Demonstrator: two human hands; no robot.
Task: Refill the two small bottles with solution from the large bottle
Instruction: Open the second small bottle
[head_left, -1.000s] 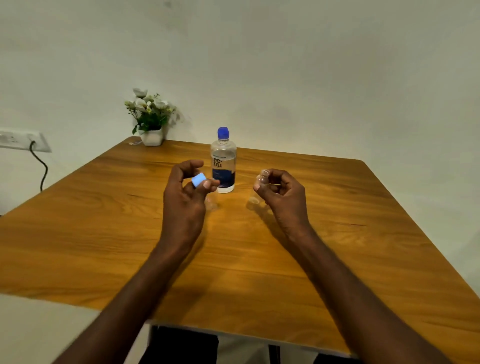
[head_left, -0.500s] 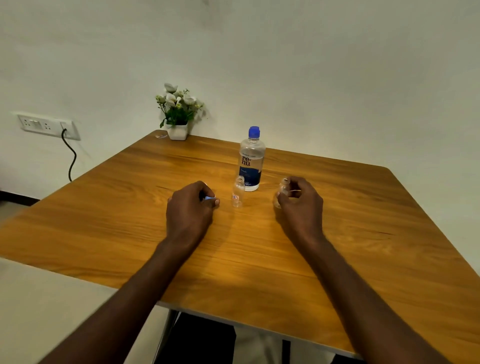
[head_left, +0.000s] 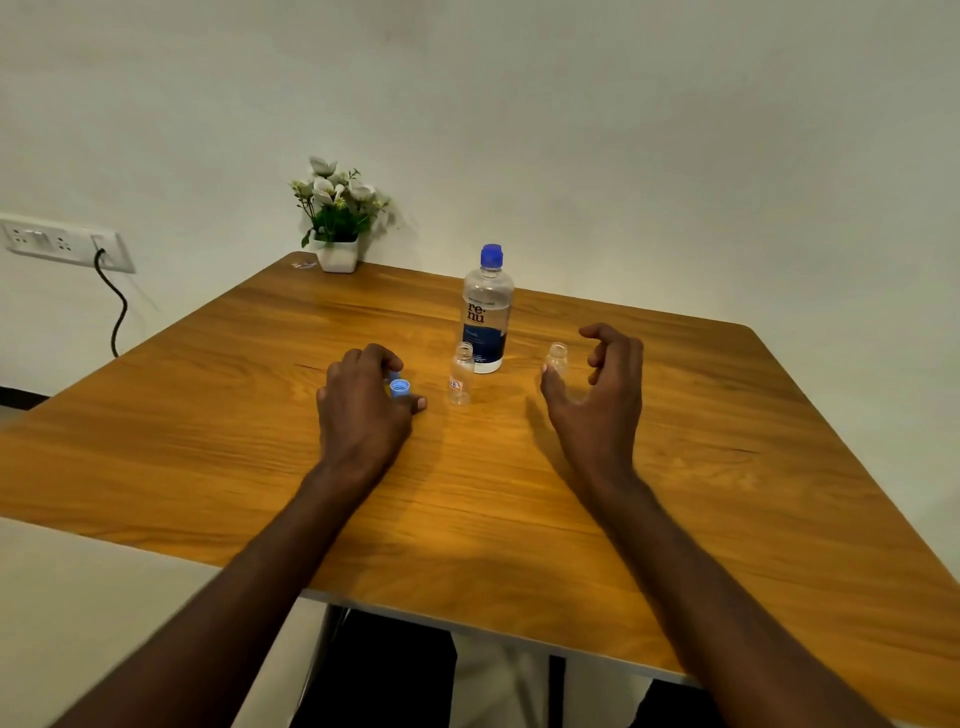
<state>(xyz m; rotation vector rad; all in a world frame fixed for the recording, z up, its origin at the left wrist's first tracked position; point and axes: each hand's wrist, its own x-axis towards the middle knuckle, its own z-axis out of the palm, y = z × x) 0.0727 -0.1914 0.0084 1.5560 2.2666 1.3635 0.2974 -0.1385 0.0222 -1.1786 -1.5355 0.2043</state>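
A wall socket (head_left: 62, 242) with a dark cable (head_left: 115, 306) plugged into it sits at the far left, off the bench (head_left: 467, 493). At the bench's far left corner stands a white pot of flowers (head_left: 337, 218). The left forearm reaches in from the lower left, with the left hand (head_left: 363, 410) resting knuckles-up on the wood, fingers curled over a small blue cap (head_left: 399, 387) whose open side faces up; the cap lies between fingertips and thumb, and whether it is actually pinched or merely surrounded cannot be told. Just right of that hand stands the first small bottle (head_left: 461, 373), clear, uncapped, upright, with a small label near its base. Directly behind it, close but seemingly not touching, is the large bottle (head_left: 487, 309), upright, blue cap on, liquid visible in the lower part. Further right stands the second small bottle (head_left: 557, 364), clear, uncapped, upright. The right hand (head_left: 597, 395) brackets it loosely: thumb tip at or just beside the bottle's left side, fingers arched clear of it to the right, nothing gripped. The right forearm enters from the lower right.
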